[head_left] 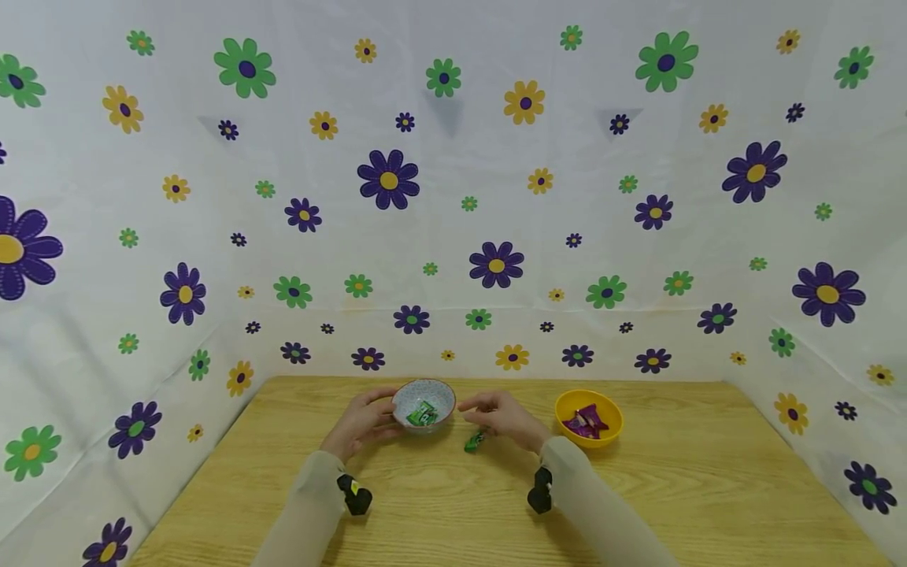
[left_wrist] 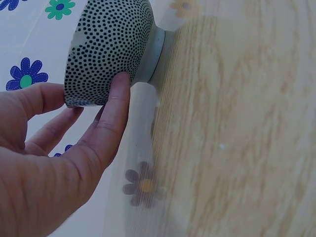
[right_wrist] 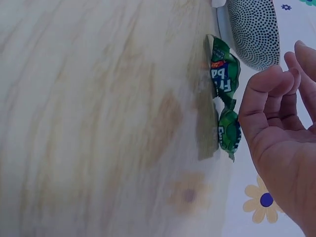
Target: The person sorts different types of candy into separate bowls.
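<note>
A speckled bowl (head_left: pixel 401 399) with a reddish rim stands toward the back of the table, and green-wrapped candies (head_left: pixel 422 414) lie inside it. My left hand (head_left: pixel 366 420) holds the bowl's left side; in the left wrist view the thumb presses its dotted outer wall while a finger touches the rim. Between the bowl and my right hand (head_left: pixel 505 417) there is a gap. That hand hovers with loosely bent fingers and nothing in them. Green-wrapped candy (head_left: pixel 473 442) lies on the table beneath it; the right wrist view shows two wrapped pieces (right_wrist: pixel 225 74) end to end.
A yellow bowl (head_left: pixel 615 435) with purple-wrapped candies (head_left: pixel 588 421) stands to the right of my right hand. The wooden table (head_left: pixel 439 512) ends at the back and sides against a white flower-printed sheet (head_left: pixel 453 339). A dark wrist camera (head_left: pixel 354 496) sits on each sleeve.
</note>
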The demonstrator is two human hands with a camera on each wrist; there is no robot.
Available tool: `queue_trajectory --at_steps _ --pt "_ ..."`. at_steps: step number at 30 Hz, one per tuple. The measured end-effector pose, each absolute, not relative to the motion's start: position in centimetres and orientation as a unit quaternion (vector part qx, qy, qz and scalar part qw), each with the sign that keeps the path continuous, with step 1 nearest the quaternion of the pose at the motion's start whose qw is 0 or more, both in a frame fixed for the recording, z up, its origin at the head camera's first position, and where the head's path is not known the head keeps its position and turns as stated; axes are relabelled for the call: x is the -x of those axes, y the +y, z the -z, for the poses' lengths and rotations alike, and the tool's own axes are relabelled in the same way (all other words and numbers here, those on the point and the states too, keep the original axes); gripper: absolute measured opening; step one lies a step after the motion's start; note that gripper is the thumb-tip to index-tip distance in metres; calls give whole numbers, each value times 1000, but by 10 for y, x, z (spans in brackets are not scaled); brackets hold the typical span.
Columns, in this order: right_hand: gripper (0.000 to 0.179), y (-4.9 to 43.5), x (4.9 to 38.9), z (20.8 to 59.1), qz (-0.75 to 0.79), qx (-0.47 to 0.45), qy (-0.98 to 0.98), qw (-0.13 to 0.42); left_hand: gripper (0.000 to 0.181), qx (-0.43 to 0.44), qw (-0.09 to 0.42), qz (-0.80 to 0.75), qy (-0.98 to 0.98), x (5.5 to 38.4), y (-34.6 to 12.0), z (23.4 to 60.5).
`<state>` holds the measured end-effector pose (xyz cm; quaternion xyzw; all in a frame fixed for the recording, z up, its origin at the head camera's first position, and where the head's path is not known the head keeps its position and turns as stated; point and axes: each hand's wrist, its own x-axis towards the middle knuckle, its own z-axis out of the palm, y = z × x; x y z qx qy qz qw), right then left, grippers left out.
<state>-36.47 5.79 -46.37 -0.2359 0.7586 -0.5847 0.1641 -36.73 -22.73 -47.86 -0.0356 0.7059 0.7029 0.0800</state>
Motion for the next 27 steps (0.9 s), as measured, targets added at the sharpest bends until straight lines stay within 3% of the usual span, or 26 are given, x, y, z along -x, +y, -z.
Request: queue_trajectory --at_steps 16,27 --pt "39 73 368 475 559 230 780 163 39 39 82 -704 704 368 -227 479" --pt "32 79 371 480 531 244 793 174 39 40 79 -696 713 365 -228 477"
